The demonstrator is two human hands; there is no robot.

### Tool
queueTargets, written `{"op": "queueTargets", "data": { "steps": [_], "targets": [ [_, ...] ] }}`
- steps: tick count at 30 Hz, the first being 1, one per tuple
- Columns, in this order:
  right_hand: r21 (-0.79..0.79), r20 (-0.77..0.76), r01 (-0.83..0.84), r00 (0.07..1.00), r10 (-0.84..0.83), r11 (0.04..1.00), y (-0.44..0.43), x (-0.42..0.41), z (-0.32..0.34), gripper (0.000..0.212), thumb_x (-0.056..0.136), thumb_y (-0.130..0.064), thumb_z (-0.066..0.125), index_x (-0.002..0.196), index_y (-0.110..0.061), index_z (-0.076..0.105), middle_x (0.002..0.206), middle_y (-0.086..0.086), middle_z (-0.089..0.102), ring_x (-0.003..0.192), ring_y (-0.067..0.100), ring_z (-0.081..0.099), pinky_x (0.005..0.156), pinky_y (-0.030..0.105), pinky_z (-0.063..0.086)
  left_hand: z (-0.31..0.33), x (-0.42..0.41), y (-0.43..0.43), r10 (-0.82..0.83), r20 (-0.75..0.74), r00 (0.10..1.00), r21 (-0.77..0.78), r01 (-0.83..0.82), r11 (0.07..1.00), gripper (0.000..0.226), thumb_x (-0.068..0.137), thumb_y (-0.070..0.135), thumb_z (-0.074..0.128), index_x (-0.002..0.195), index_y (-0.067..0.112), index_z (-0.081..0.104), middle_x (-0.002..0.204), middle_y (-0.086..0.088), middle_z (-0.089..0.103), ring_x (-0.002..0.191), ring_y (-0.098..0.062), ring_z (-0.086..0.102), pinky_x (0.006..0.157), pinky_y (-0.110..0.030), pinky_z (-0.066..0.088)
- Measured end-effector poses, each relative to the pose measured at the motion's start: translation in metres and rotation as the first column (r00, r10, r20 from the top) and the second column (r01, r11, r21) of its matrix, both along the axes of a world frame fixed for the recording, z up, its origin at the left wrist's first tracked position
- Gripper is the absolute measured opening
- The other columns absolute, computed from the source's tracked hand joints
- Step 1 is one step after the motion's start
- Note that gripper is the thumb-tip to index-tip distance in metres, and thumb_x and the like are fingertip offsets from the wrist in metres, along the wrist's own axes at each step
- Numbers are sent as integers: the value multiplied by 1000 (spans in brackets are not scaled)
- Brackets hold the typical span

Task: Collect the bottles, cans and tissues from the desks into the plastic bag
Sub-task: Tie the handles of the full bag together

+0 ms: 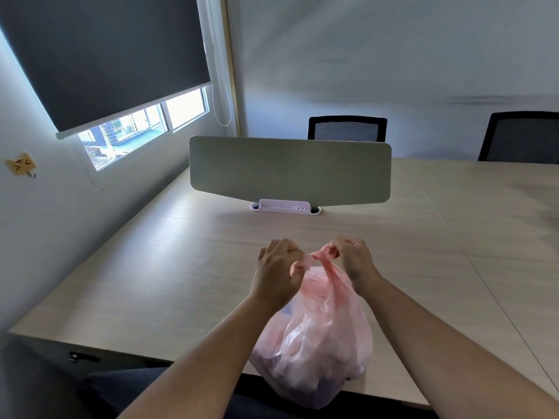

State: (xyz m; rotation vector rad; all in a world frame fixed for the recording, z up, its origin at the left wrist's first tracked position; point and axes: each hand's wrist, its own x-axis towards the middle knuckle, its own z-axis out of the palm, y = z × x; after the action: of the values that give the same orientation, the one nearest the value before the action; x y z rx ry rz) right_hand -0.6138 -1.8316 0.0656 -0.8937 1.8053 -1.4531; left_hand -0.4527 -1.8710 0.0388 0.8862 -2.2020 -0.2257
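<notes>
A full pink plastic bag point(317, 343) stands on the near edge of the wooden desk point(169, 267), partly overhanging it. Its contents show only as blurred shapes through the plastic. My left hand point(276, 272) pinches one twisted handle at the top of the bag. My right hand point(352, 257) grips the other handle, and the two handles cross between my hands. No loose bottles, cans or tissues are visible on the desk.
A grey divider screen point(290, 169) stands across the desk on a white holder point(284, 206). Two black mesh chairs point(347, 127) point(521, 136) sit behind the far side. A window with a dark roller blind point(102, 55) is on the left wall.
</notes>
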Motion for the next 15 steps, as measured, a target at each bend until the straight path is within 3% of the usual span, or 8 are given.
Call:
{"op": "queueTargets", "data": {
  "steps": [2, 4, 6, 9, 11, 13, 15],
  "targets": [
    [-25, 248, 12, 969, -5, 1000, -3, 4, 15, 24, 77, -1, 43, 57, -2, 55, 55, 8, 53, 46, 15, 42, 49, 24, 35, 5, -1, -2, 45, -109, 993, 260, -15, 965, 23, 87, 20, 48, 79, 16, 69, 85, 0, 65, 82, -17, 54, 74, -28, 37],
    [-28, 446, -63, 892, 69, 998, -4, 10, 29, 24, 79, -3, 40, 68, 2, 60, 46, 3, 45, 35, 10, 36, 41, 20, 31, 11, -1, -5, 40, -241, 970, 538, 99, 837, 28, 93, 10, 48, 73, 22, 64, 76, 0, 64, 74, -17, 55, 73, -30, 40],
    [-38, 560, -168, 813, 160, 985, -4, 14, 36, 27, 85, -7, 37, 71, 0, 59, 43, -1, 42, 32, 7, 33, 33, 17, 25, 16, -1, -5, 48, -263, 964, 631, 134, 764, 36, 97, 11, 44, 66, 26, 56, 65, 3, 56, 65, -16, 50, 69, -31, 39],
    [-55, 652, -245, 725, 221, 968, -5, 13, 36, 32, 91, -8, 35, 60, -11, 41, 53, 0, 40, 32, 6, 33, 30, 16, 19, 15, 3, -10, 79, -39, 996, 612, -39, 790, 38, 98, 20, 39, 61, 22, 48, 67, 3, 56, 74, -25, 55, 68, -32, 40],
    [24, 598, -245, 780, 183, 969, -6, 5, 33, 35, 91, -4, 33, 58, -13, 36, 55, 1, 35, 29, 6, 32, 30, 15, 19, 13, 7, -16, 75, 165, 983, 581, -158, 799, 33, 99, 22, 34, 73, 17, 55, 89, -6, 65, 90, -31, 59, 76, -35, 45],
    [163, 520, -192, 850, 81, 968, -5, -8, 20, 36, 90, 0, 33, 57, -13, 37, 55, 3, 33, 27, 6, 32, 29, 15, 22, 7, 17, -22, 27, 307, 951, 629, -224, 744, 31, 98, 15, 30, 93, 7, 59, 109, -15, 63, 101, -33, 58, 83, -36, 45],
    [274, 508, -110, 860, -46, 955, 4, -25, -2, 35, 90, 2, 32, 58, -11, 38, 47, 4, 37, 25, 8, 34, 28, 13, 29, -5, 36, -28, 5, 491, 871, 610, -348, 712, 34, 99, 19, 29, 103, 6, 59, 114, -14, 61, 106, -33, 58, 89, -39, 48]
  ]
}}
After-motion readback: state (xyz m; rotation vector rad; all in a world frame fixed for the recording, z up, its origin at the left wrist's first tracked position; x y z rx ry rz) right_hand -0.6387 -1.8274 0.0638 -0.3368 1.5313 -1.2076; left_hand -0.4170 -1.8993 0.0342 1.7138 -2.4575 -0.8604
